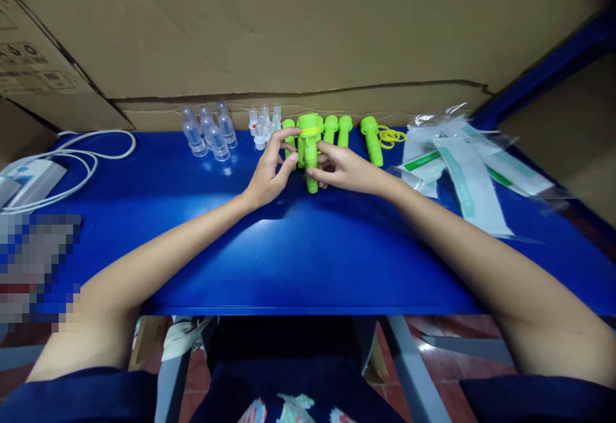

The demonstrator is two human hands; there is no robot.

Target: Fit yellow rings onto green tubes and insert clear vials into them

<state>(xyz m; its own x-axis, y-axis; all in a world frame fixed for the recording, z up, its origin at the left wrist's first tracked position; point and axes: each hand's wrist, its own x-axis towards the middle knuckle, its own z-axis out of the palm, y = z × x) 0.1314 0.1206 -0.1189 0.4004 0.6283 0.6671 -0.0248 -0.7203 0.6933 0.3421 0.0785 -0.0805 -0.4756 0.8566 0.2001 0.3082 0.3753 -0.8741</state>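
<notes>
Both hands meet over the middle of the blue table (298, 250). My right hand (344, 169) grips the stem of a bright green plastic connector (309, 147) held upright, with a yellow ring round its wide top. My left hand (270, 172) pinches at the left side of that top, fingers on the yellow ring. More green connectors (337, 129) stand in a row just behind, one (371, 140) lying a little to the right. A small heap of yellow rings (391, 135) lies beside it.
Clear plastic vials (209, 131) and small white-capped pieces (264, 124) stand at the back left. Plastic packets (462, 166) lie at the right. A white device with a cable (43, 172) sits at the far left. Cardboard boxes (289, 31) wall the table's rear.
</notes>
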